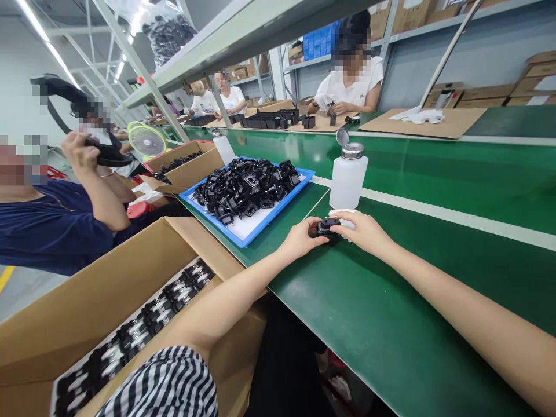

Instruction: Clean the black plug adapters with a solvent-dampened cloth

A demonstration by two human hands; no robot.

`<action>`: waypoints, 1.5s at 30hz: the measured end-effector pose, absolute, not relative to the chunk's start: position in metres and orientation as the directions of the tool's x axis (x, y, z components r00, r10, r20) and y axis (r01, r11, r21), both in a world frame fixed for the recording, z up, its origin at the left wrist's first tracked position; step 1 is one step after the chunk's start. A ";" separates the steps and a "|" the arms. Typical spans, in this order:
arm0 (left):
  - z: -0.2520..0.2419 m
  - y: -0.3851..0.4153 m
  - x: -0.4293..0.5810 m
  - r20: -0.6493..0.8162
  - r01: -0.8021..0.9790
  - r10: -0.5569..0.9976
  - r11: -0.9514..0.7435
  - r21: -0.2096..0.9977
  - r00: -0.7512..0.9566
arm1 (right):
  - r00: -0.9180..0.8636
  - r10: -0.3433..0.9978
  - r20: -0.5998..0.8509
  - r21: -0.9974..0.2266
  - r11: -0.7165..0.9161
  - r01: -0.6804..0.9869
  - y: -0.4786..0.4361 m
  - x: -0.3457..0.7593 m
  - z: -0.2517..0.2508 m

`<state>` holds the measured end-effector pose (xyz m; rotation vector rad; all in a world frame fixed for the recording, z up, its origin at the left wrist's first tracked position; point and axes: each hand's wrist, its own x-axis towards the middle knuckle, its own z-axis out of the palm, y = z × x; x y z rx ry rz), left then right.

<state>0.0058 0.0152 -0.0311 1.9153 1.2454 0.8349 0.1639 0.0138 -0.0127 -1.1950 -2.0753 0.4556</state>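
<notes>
Both of my hands hold one small black plastic part (326, 226) just above the green bench (391, 301). My left hand (299, 236) grips its left end with curled fingers. My right hand (362, 229) closes over its right side. A white dispenser bottle (347, 176) with a metal pump top stands right behind the part. A blue tray (243, 236) heaped with several similar black parts lies to the left of my hands.
An open cardboard box (87, 301) at lower left holds rows of black parts. A second box (191, 165) of parts sits behind the tray. A person in a dark blue top sits at left. Other workers sit across the bench with black parts on cardboard.
</notes>
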 end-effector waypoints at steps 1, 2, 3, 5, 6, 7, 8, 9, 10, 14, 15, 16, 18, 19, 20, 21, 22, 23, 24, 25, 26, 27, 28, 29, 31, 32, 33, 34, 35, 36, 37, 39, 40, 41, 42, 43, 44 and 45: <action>-0.031 0.015 0.006 0.137 0.492 0.933 -0.296 0.819 0.333 | -0.338 0.850 0.405 -0.588 0.524 0.616 0.013 0.162 -0.013; -0.030 0.015 0.006 0.134 0.500 0.932 -0.297 0.814 0.336 | -0.339 0.846 0.411 -0.583 0.530 0.615 0.013 0.161 -0.013; -0.029 0.014 0.006 0.133 0.508 0.932 -0.299 0.808 0.337 | -0.342 0.845 0.411 -0.583 0.532 0.614 0.013 0.160 -0.013; -0.027 0.013 0.006 0.136 0.520 0.930 -0.307 0.797 0.341 | -0.347 0.846 0.404 -0.586 0.531 0.612 0.013 0.159 -0.014; -0.026 0.012 0.005 0.139 0.526 0.930 -0.311 0.791 0.341 | -0.344 0.845 0.409 -0.582 0.532 0.615 0.013 0.159 -0.014; -0.025 0.011 0.005 0.142 0.532 0.929 -0.315 0.786 0.341 | -0.336 0.842 0.422 -0.571 0.535 0.623 0.013 0.160 -0.015; -0.025 0.010 0.005 0.144 0.537 0.928 -0.320 0.781 0.343 | -0.327 0.836 0.440 -0.556 0.539 0.633 0.013 0.160 -0.015; -0.024 0.010 0.005 0.145 0.541 0.928 -0.322 0.777 0.344 | -0.319 0.829 0.460 -0.539 0.546 0.642 0.012 0.161 -0.015; -0.024 0.009 0.005 0.145 0.544 0.928 -0.323 0.774 0.344 | -0.313 0.820 0.480 -0.521 0.553 0.650 0.012 0.161 -0.016; -0.026 0.010 0.005 0.141 0.547 0.931 -0.316 0.775 0.337 | -0.300 0.799 0.521 -0.474 0.563 0.677 0.011 0.162 -0.019; -0.026 0.010 0.005 0.143 0.546 0.931 -0.316 0.776 0.335 | -0.295 0.802 0.520 -0.476 0.558 0.680 0.011 0.161 -0.019; -0.027 0.010 0.005 0.145 0.545 0.931 -0.317 0.776 0.334 | -0.291 0.806 0.515 -0.487 0.555 0.675 0.011 0.161 -0.020; -0.027 0.011 0.005 0.148 0.545 0.930 -0.320 0.775 0.335 | -0.278 0.824 0.495 -0.548 0.544 0.636 0.011 0.160 -0.020; -0.027 0.011 0.005 0.147 0.547 0.930 -0.320 0.774 0.337 | -0.253 0.843 0.475 -0.604 0.521 0.603 0.011 0.159 -0.019; -0.027 0.011 0.005 0.144 0.547 0.930 -0.319 0.774 0.338 | -0.212 0.873 0.440 -0.675 0.477 0.563 0.010 0.158 -0.018; -0.026 0.011 0.005 0.140 0.548 0.930 -0.317 0.774 0.340 | -0.157 0.908 0.389 -0.753 0.411 0.514 0.010 0.158 -0.017; -0.026 0.011 0.005 0.135 0.550 0.930 -0.314 0.774 0.341 | -0.098 0.941 0.324 -0.827 0.333 0.454 0.010 0.157 -0.016; -0.025 0.010 0.005 0.131 0.553 0.931 -0.312 0.773 0.341 | -0.050 0.967 0.250 -0.889 0.250 0.383 0.010 0.157 -0.015; -0.025 0.010 0.005 0.128 0.557 0.932 -0.309 0.771 0.339 | -0.023 0.984 0.178 -0.936 0.176 0.305 0.010 0.157 -0.014; -0.025 0.010 0.005 0.125 0.562 0.933 -0.306 0.769 0.337 | -0.014 0.993 0.117 -0.966 0.118 0.231 0.010 0.157 -0.013; -0.025 0.010 0.005 0.120 0.568 0.934 -0.303 0.765 0.336 | -0.018 0.997 0.072 -0.982 0.074 0.172 0.011 0.158 -0.013; -0.025 0.010 0.005 0.116 0.573 0.934 -0.301 0.762 0.337 | -0.024 0.999 0.040 -0.990 0.043 0.136 0.012 0.158 -0.013; -0.024 0.009 0.005 0.115 0.580 0.934 -0.302 0.757 0.337 | -0.026 1.000 0.017 -0.992 0.020 0.128 0.013 0.159 -0.014; -0.024 0.008 0.005 0.127 0.590 0.935 -0.310 0.746 0.332 | -0.021 1.000 0.007 -0.989 0.010 0.145 0.013 0.159 -0.014; -0.021 0.005 0.007 0.204 0.619 0.927 -0.363 0.696 0.313 | 0.000 1.000 0.022 -0.976 0.021 0.216 0.013 0.160 -0.014; -0.019 0.003 0.008 0.261 0.632 0.914 -0.404 0.662 0.311 | 0.007 0.999 0.045 -0.965 0.042 0.261 0.012 0.159 -0.013; -0.016 0.000 0.009 0.315 0.637 0.893 -0.449 0.626 0.320 | 0.013 0.997 0.081 -0.947 0.074 0.312 0.010 0.158 -0.012; -0.013 -0.003 0.011 0.358 0.632 0.871 -0.491 0.600 0.337 | 0.014 0.991 0.130 -0.924 0.116 0.365 0.007 0.157 -0.009; -0.010 -0.006 0.012 0.381 0.616 0.854 -0.519 0.592 0.354 | 0.002 0.982 0.188 -0.892 0.170 0.419 0.003 0.155 -0.006; -0.007 -0.009 0.013 0.385 0.593 0.850 -0.526 0.610 0.359 | -0.033 0.968 0.250 -0.853 0.236 0.465 -0.001 0.154 -0.002; -0.004 -0.011 0.014 0.374 0.565 0.858 -0.513 0.647 0.351 | -0.093 0.947 0.307 -0.811 0.312 0.495 -0.004 0.152 0.003; 0.000 -0.011 0.014 0.329 0.479 0.892 -0.445 0.757 0.311 | -0.252 0.894 0.371 -0.751 0.448 0.484 -0.009 0.151 0.011; 0.002 -0.011 0.013 0.302 0.417 0.907 -0.406 0.813 0.295 | -0.305 0.875 0.376 -0.750 0.481 0.453 -0.010 0.151 0.015; 0.003 -0.009 0.012 0.281 0.347 0.916 -0.372 0.861 0.287 | -0.321 0.873 0.368 -0.769 0.480 0.423 -0.010 0.152 0.018; 0.003 -0.008 0.011 0.268 0.276 0.921 -0.346 0.897 0.284 | -0.305 0.887 0.345 -0.802 0.448 0.395 -0.009 0.152 0.020; 0.004 -0.006 0.010 0.265 0.210 0.922 -0.329 0.921 0.283 | -0.280 0.911 0.304 -0.842 0.395 0.368 -0.007 0.153 0.021; 0.004 -0.005 0.010 0.271 0.153 0.921 -0.322 0.934 0.281 | -0.264 0.931 0.252 -0.878 0.335 0.342 -0.005 0.154 0.021; 0.004 -0.005 0.011 0.284 0.109 0.918 -0.324 0.940 0.277 | -0.267 0.943 0.200 -0.905 0.282 0.318 -0.003 0.154 0.021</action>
